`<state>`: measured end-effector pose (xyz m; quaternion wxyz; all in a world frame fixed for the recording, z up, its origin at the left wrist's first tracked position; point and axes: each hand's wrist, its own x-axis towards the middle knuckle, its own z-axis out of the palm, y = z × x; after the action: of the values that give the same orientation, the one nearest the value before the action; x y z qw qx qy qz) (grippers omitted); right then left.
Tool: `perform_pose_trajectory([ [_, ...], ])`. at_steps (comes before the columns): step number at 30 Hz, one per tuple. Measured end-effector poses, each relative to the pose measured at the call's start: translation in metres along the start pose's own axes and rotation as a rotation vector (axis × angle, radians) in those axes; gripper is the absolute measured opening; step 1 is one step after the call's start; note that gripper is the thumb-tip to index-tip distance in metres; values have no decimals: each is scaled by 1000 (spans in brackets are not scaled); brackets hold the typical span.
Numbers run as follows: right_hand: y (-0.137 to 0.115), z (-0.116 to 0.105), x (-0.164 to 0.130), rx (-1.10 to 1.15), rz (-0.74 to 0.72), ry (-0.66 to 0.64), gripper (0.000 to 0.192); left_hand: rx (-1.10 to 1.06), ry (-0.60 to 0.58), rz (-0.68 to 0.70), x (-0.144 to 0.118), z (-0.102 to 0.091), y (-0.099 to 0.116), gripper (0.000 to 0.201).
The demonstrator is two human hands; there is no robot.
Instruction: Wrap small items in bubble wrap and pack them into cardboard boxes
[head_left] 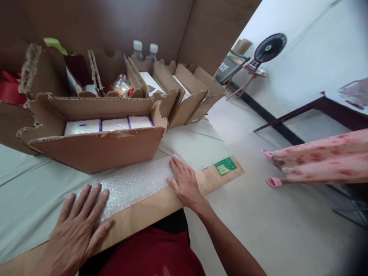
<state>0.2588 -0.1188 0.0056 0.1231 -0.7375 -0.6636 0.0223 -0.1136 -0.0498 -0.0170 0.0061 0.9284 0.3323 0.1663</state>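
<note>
A sheet of bubble wrap (135,184) lies flat near the front edge of the table, on a brown cardboard strip (161,207) that bears a green label (225,166). My left hand (77,226) presses palm down on the wrap's left end, fingers spread. My right hand (185,182) lies flat on its right end, fingers apart. Neither hand grips anything. Just behind the wrap stands an open cardboard box (94,147) with white packets (110,124) in a row.
More cut cardboard boxes (184,96) stand behind, holding packets and a snack bag (122,85); two bottles (145,51) at the back. A tall cardboard wall rises behind. To the right, another person's legs in pink slippers (273,168), a fan (269,48), a dark table.
</note>
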Motion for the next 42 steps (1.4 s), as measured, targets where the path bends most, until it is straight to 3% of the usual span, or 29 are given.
perform_pose_trajectory([
  [4,-14,-25,7,49,-54,166,42,-1,38,74,11,-5,2,68],
  [7,-52,-33,19,81,-226,159,33,2,105,141,33,-1,14,62],
  [10,-92,-21,33,109,-490,60,35,28,114,159,49,10,22,54],
  [13,-97,-2,38,115,-567,43,43,49,44,128,48,17,19,54],
  [17,-40,7,18,87,-398,113,42,47,-48,107,37,15,9,60],
  [20,14,-2,-1,67,-181,180,40,2,-84,99,35,10,7,64],
  [23,42,-14,-7,56,-35,263,36,-90,-50,48,35,2,-1,60],
  [27,35,-21,10,40,29,239,32,-75,31,-135,30,-14,-27,48],
  [32,16,-8,35,34,83,103,29,-30,-60,-330,29,-23,-52,41],
  [37,13,-3,28,330,112,190,8,-98,-42,-444,38,-34,-37,25],
  [42,12,-16,19,731,205,239,12,-250,-134,-779,43,-61,-14,28],
])
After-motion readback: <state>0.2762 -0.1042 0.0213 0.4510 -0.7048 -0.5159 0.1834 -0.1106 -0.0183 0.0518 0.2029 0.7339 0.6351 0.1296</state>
